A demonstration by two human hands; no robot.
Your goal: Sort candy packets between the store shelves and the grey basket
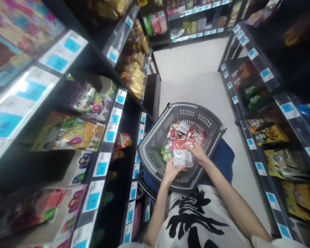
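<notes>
A grey plastic shopping basket (155, 141) rests on my lap, with several snack packets (196, 133) lying inside, mostly red, some green. Over it, a red and white packet (183, 157) is held between both hands. My left hand (172, 169) is closed on its lower left corner. My right hand (197, 151) grips its upper right side, thumb across the front. The printing on the packet is too blurred to read.
Shelves with blue and white price tags (110, 134) run close along my left, holding snack bags (74, 132). More shelves with yellow bags (272, 134) stand on the right. Pale floor (191, 75) stretches ahead to another shelf (193, 36).
</notes>
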